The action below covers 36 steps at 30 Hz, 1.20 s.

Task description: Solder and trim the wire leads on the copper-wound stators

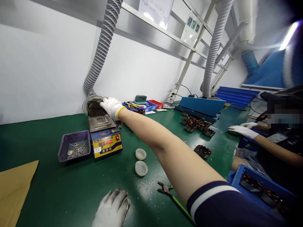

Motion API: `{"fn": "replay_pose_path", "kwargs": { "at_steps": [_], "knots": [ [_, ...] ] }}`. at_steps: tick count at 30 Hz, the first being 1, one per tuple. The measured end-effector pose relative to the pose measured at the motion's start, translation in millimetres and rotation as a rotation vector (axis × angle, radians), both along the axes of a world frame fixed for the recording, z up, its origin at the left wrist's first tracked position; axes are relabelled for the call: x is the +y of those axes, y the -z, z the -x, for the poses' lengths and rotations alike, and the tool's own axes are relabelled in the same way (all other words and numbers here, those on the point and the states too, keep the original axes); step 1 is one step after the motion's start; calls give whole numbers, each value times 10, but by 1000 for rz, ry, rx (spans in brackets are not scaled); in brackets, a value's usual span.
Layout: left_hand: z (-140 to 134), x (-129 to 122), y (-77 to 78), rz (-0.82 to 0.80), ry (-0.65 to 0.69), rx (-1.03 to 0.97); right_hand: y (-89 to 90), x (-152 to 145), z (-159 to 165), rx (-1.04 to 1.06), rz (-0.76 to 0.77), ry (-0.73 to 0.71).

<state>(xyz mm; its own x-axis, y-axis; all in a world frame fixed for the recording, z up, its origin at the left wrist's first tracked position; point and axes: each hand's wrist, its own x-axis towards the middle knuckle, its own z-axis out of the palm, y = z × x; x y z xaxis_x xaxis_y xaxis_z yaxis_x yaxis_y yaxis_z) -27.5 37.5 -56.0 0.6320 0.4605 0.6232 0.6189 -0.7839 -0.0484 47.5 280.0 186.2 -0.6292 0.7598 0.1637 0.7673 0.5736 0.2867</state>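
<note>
My right hand point(111, 106), in a white knit glove with a yellow cuff, reaches far forward. Its fingers are closed at the right rim of a round exhaust hood point(84, 107) under a grey duct. Below the hood stands a blue and yellow solder pot point(107, 145) with a lit red display. My left hand point(112, 208), in a soiled white glove, lies flat on the green table with fingers stretched out, holding nothing. Two small round dishes point(141, 168) sit ahead of it. Green-handled cutting pliers point(165, 188) rest to its right, near scattered bits.
A purple bin point(75, 146) with metal scraps stands left of the solder pot. Several copper-wound stators point(202, 152) lie on the right. Across the table a co-worker's gloved hands point(245, 130) are near a blue crate point(239, 175) of stators. Tan cardboard point(17, 186) lies at left.
</note>
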Motion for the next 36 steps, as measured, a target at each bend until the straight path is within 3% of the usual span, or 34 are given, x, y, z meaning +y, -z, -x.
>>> {"fn": "replay_pose_path", "kwargs": {
  "at_steps": [6, 17, 22, 26, 29, 32, 36],
  "knots": [
    [-40, -55, -165, -5, -37, 31, -112, 234, -107, 313, 146, 150],
    [-49, -101, -172, 92, -51, 19, 237, 274, 159, 594, 350, 169],
    [-34, -145, -175, 145, -62, 63, 128, 206, 37, 718, 381, 169],
    [-40, -173, -284, 142, -91, 145, -42, -16, -293, 865, 424, 120],
    [-65, -166, -349, 72, -114, 169, -40, -342, -690, 988, 466, 63],
    [-54, -138, -318, 14, -113, 155, 102, -773, -1209, 1132, 498, 16],
    [58, -84, -135, 59, -66, 102, 429, -1436, -1907, 1326, 587, -52]
  ]
}}
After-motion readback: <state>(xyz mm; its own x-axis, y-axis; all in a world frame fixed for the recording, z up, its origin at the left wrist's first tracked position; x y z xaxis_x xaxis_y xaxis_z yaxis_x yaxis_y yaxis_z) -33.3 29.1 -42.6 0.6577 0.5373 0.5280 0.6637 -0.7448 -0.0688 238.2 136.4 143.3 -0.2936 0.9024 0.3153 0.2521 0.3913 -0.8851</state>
